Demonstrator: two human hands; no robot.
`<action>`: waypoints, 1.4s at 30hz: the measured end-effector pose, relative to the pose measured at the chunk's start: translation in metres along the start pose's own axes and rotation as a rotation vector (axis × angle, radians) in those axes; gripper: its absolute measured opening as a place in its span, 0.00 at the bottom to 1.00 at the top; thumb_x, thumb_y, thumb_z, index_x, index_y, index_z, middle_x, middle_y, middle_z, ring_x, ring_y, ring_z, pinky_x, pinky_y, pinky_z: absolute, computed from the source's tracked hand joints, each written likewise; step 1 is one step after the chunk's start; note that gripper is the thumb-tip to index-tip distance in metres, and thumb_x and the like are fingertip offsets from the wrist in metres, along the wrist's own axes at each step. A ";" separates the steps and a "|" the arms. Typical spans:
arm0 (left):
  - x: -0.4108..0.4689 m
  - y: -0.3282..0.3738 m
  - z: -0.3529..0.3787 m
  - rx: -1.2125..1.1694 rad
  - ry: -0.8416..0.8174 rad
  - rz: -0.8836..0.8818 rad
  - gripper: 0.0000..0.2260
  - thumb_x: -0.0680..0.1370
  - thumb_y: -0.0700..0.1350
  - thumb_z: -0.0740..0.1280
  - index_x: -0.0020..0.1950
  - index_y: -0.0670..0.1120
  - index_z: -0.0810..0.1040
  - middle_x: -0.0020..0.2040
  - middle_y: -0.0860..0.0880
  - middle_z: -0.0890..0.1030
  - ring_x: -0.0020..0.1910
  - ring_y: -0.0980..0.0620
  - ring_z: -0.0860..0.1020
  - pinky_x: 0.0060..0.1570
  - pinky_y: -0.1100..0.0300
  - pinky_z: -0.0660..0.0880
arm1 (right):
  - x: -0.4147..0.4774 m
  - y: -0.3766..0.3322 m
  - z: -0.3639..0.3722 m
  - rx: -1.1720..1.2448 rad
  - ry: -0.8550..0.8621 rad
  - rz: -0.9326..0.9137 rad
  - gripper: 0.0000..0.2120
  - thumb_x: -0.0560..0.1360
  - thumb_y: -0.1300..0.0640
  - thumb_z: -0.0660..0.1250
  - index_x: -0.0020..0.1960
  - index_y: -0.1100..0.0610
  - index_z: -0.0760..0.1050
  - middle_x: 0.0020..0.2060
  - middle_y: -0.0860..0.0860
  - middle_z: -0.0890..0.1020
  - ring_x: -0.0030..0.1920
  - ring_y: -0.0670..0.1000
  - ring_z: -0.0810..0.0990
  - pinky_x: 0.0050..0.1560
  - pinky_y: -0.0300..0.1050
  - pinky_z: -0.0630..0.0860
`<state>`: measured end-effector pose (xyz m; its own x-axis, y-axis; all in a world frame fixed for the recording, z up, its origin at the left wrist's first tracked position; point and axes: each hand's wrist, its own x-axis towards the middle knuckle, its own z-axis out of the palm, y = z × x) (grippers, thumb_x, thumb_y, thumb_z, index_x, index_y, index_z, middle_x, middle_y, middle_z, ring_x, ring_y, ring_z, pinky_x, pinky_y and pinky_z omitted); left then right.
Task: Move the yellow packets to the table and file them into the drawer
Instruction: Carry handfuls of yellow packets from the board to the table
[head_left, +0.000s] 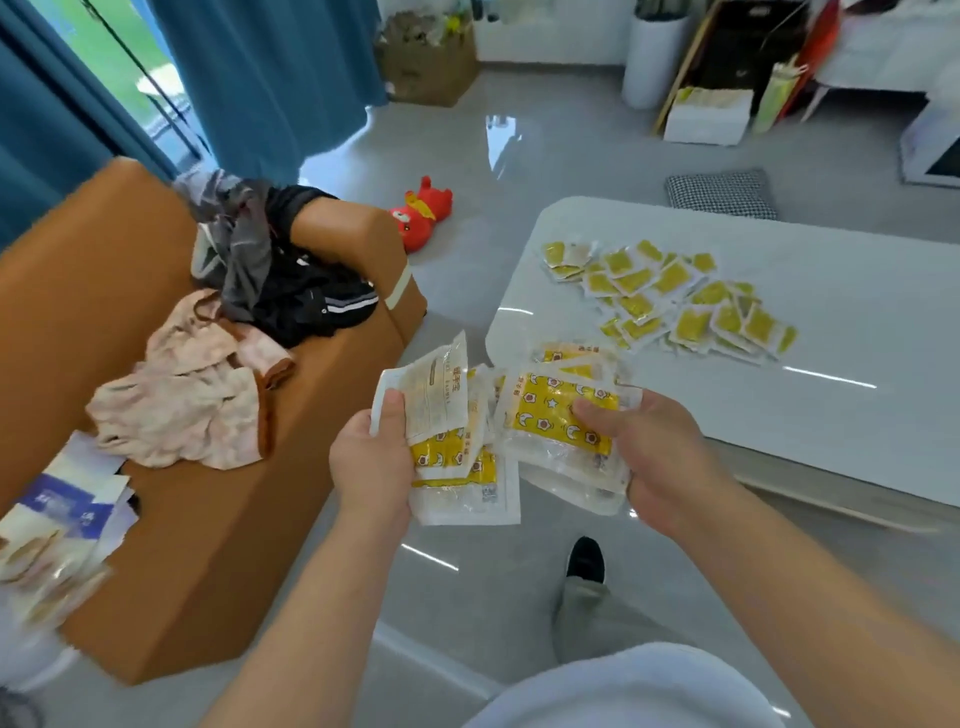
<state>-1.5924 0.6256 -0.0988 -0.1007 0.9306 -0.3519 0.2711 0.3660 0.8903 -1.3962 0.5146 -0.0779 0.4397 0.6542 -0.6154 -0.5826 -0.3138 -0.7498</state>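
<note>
Sofa: the orange sofa (208, 519) fills the left of the frame, with crumpled clothes (197, 395) lying on its seat and arm.
Left hand: the left hand (371, 462), at lower centre, has its fingers curled round the left bundle (447, 415), with the thumb pressed on top. These are yellow packets fanned loosely, one turned to show its white back.
Right hand: the right hand (660, 457), just right of centre, grips the right bundle (561, 415) from the side, thumb across the top yellow packet.
Bundles: the two overlap in mid-air over the floor, near the table's near-left corner.
Table: the white table (831, 405) takes up the right of the frame. A scattered heap of small yellow packets (670, 301) lies on its left part.
Drawer: not in view.
Step in hand: probably the carry to the table, with filing not yet begun.
Next move: likely both hands reach up and right over the table edge. The fans look loose, so they would need a firm hold and a low set-down beside the heap so none slip out.
</note>
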 end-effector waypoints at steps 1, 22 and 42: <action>0.012 0.008 0.016 0.024 -0.016 -0.002 0.18 0.82 0.56 0.65 0.47 0.41 0.80 0.40 0.47 0.84 0.35 0.51 0.82 0.29 0.58 0.77 | 0.016 -0.008 -0.002 0.008 0.017 0.015 0.10 0.76 0.65 0.73 0.57 0.58 0.82 0.48 0.54 0.88 0.48 0.55 0.88 0.54 0.58 0.82; 0.294 0.081 0.296 0.443 -0.367 0.025 0.20 0.81 0.60 0.63 0.40 0.45 0.75 0.37 0.49 0.78 0.36 0.50 0.76 0.37 0.56 0.69 | 0.306 -0.125 -0.001 0.197 0.488 0.117 0.07 0.75 0.65 0.75 0.52 0.58 0.83 0.43 0.54 0.88 0.46 0.56 0.88 0.50 0.61 0.84; 0.408 -0.023 0.543 0.862 -0.349 0.066 0.20 0.83 0.61 0.58 0.48 0.44 0.74 0.39 0.53 0.73 0.43 0.48 0.72 0.44 0.58 0.65 | 0.619 -0.094 -0.150 -0.113 0.537 0.338 0.28 0.74 0.59 0.75 0.72 0.61 0.71 0.50 0.53 0.81 0.49 0.51 0.80 0.42 0.42 0.73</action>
<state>-1.1196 0.9936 -0.4202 0.1961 0.8437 -0.4997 0.8971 0.0515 0.4389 -0.9672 0.8459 -0.4246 0.5426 0.0802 -0.8362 -0.6863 -0.5316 -0.4963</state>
